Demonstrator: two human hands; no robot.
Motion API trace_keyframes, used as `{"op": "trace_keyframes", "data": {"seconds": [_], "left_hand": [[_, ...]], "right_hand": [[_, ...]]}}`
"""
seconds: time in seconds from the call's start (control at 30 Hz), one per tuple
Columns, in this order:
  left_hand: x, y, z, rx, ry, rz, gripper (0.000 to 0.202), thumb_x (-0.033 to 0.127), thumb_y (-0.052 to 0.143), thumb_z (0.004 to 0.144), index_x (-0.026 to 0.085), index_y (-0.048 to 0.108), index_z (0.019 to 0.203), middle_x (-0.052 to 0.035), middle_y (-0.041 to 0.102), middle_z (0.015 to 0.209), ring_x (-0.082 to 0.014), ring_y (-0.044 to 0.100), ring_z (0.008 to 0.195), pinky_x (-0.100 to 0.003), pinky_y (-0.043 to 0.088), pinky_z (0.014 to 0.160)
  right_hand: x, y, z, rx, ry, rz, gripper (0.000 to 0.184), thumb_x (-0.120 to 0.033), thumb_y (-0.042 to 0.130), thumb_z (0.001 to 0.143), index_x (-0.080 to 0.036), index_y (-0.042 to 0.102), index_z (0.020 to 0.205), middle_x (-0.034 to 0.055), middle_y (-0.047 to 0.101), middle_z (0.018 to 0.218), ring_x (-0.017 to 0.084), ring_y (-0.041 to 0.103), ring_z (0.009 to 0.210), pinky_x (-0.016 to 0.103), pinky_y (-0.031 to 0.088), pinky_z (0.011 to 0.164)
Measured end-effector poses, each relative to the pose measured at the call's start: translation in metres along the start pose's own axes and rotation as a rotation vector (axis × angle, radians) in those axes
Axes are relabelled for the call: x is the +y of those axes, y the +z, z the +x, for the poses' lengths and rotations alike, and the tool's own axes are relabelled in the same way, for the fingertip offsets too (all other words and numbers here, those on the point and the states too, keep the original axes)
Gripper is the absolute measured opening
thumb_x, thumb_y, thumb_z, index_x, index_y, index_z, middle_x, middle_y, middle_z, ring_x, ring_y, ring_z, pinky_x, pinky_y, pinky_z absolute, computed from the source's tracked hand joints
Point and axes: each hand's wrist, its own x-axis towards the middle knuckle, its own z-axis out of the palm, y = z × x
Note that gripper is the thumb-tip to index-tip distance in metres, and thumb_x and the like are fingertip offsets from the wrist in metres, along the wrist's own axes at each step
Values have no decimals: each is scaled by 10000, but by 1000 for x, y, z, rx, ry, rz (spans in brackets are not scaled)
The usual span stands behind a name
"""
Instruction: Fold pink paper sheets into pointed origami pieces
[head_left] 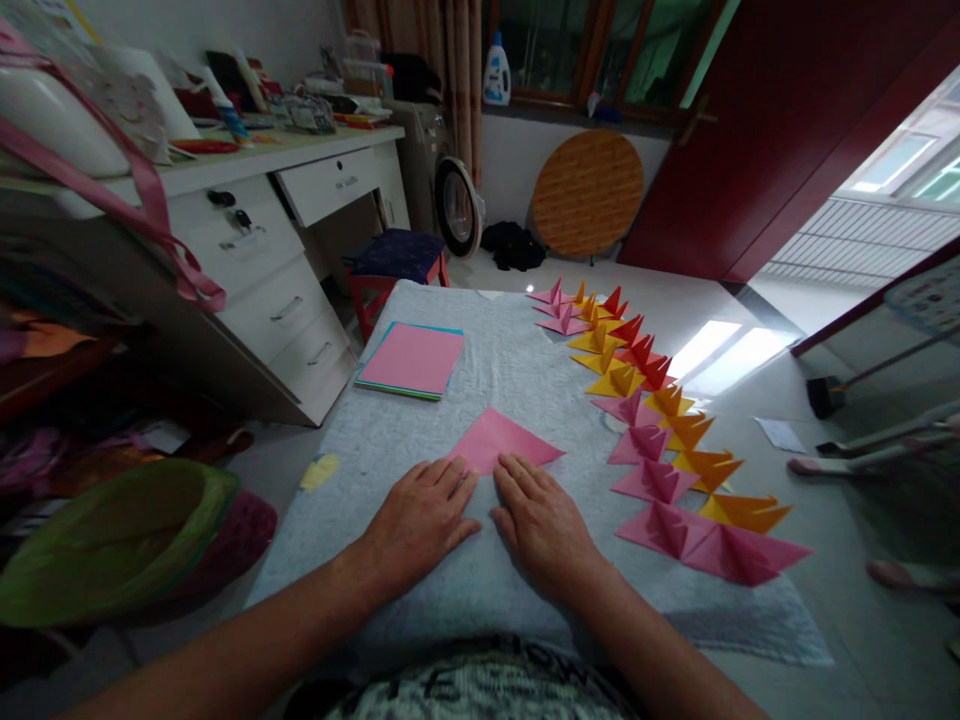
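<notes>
Left hand [420,515] and right hand [544,520] lie pretty flat, just pinning folded pink paper [500,438], not gripping. Paper stack [414,358] sits around 11 o'clock.

The pink sheet [499,432] is smooth, matt paper; the stacked squares [412,360] look the same; the folded pieces [656,484] are creased matt paper; the bench [491,360] wears soft-looking, slightly rumpled cloth; the floor [555,278] is smooth and glossy; the round board [589,192] is grained wood; the white bottle [496,75] is smooth plastic; the curtain [461,90] is draped cloth.
</notes>
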Motion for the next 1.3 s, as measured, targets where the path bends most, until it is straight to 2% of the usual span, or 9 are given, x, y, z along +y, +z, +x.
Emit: {"op": "trace_keyframes", "data": {"seconds": [0.23, 0.47, 0.67, 0.93, 1.1, 1.2, 1.23, 1.3], "left_hand": [[-11, 0, -22, 35, -44, 18, 376, 351, 663, 910, 161, 647, 1234, -143, 663, 1256, -294, 610, 1158, -436, 463, 1013], [-17, 6, -35, 63, -57, 42, 344, 341, 595, 948, 156, 648, 1233, -146, 668, 1247, -292, 614, 1153, -429, 468, 1008], [-22, 10, -42, 82, -57, 81, 354, 357, 564, 963, 126, 662, 1211, -171, 673, 1227, -308, 619, 1138, -433, 490, 965], [-25, 9, -49, 79, -59, 101, 295, 305, 569, 957, 133, 678, 1169, -160, 698, 1180, -294, 637, 1111, -415, 508, 951], [-49, 3, -51, 112, -7, -56, 267, 257, 527, 958, 158, 661, 1167, -120, 703, 1171, -256, 652, 1076, -390, 525, 945], [-61, -3, -40, 176, -54, -245, 261, 235, 485, 950, 148, 638, 1143, -101, 714, 1098, -223, 672, 999, -349, 551, 894], [-62, -5, -35, 193, -71, -277, 269, 217, 472, 950, 144, 623, 1159, -100, 713, 1087, -214, 674, 983, -335, 558, 872], [-58, -6, -22, 233, -19, -259, 299, 201, 466, 953, 141, 607, 1211, -117, 690, 1176, -237, 640, 1099, -380, 529, 962]], "right_hand": [[14, -13, -14, -66, 58, -36, 621, -325, 611, 922, -92, 459, 1477, 184, 402, 1557, 311, 386, 1449, 510, 340, 1189], [23, -13, -24, -47, 86, -29, 667, -362, 594, 923, -133, 400, 1518, 168, 365, 1584, 293, 339, 1475, 504, 334, 1190], [31, -14, -28, -66, 134, -68, 680, -378, 557, 935, -104, 371, 1529, 165, 338, 1599, 284, 309, 1490, 488, 297, 1207], [40, -9, -32, -23, 208, -153, 680, -421, 520, 950, -65, 384, 1513, 195, 329, 1595, 303, 306, 1489, 493, 306, 1193], [45, -5, -28, 91, 274, -180, 669, -450, 476, 965, -37, 403, 1487, 239, 369, 1567, 336, 311, 1481, 529, 316, 1176], [37, -9, -19, 126, 222, -154, 669, -415, 460, 974, -35, 348, 1513, 230, 311, 1599, 319, 263, 1503, 519, 297, 1192], [31, -11, -14, 104, 166, -137, 663, -391, 458, 976, -43, 328, 1525, 216, 290, 1611, 303, 243, 1512, 508, 279, 1205], [17, -14, -5, -10, 33, -89, 658, -370, 483, 969, -93, 319, 1543, 176, 285, 1622, 280, 243, 1514, 498, 252, 1222]]}}
